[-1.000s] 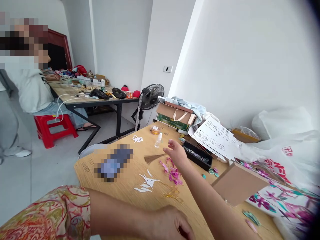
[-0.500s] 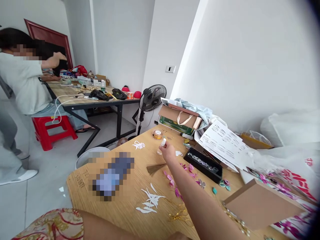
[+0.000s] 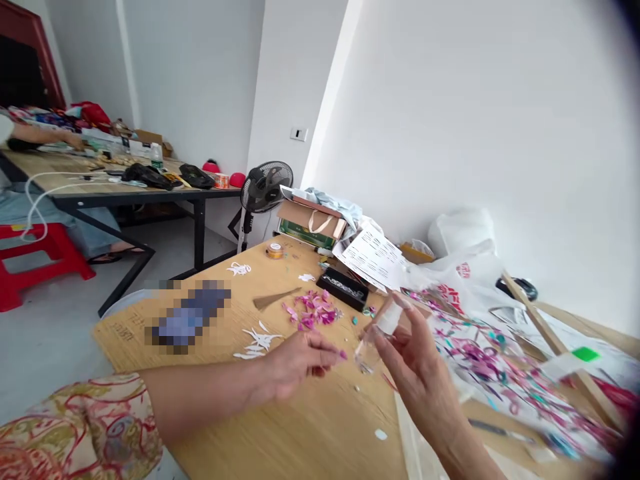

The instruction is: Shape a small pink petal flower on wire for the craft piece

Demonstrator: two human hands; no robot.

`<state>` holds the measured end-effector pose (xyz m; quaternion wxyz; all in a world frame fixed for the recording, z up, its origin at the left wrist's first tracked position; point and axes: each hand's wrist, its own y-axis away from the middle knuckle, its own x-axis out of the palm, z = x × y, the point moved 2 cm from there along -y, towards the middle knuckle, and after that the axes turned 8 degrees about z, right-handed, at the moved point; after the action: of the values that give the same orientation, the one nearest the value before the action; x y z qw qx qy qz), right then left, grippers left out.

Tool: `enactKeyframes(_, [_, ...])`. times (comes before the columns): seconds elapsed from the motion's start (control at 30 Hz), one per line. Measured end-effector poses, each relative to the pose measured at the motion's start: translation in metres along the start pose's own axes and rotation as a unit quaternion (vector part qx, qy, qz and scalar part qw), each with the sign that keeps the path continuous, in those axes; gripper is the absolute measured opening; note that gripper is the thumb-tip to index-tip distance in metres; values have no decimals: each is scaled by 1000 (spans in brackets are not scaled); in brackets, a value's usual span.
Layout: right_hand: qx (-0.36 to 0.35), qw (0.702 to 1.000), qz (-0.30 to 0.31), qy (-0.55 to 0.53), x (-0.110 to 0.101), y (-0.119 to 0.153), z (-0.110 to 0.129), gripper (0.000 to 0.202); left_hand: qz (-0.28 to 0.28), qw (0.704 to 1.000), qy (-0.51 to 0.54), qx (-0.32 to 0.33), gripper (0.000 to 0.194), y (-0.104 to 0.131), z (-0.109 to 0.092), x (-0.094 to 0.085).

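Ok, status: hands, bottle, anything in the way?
Right hand grips clear bottle, tilted. Left hand close by, apart from it; grasp unclear. Pink pieces beyond, not between hands.

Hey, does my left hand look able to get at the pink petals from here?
Probably yes. Your left hand is just nearer you than the pink petals, with nothing visible standing between; the clear bottle is off to the right, in your right hand.
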<state>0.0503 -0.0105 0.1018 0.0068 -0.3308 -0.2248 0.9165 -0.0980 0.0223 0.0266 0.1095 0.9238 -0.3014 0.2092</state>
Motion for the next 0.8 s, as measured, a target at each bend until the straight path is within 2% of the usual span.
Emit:
enactKeyframes(0.13, [24,999,8,48,-12,42,-4,55,59,998,28,16,26,-7,-5,32])
enactKeyframes(0.23, [40,993,-11,115,-18,65,-6,53,64,996,54,19,26,-10,-3,54])
enactKeyframes(0.33, [42,988,-16,147,-21,80,-9,49,68,996,61,5,29,-10,1,67])
enactKeyframes(0.57, [18,977,-13,211,-17,89,-20,48,73,996,55,-11,29,-13,5,75])
enactKeyframes(0.8, [-12,974,18,227,-13,88,-35,47,92,993,68,-18,28,-20,11,80])
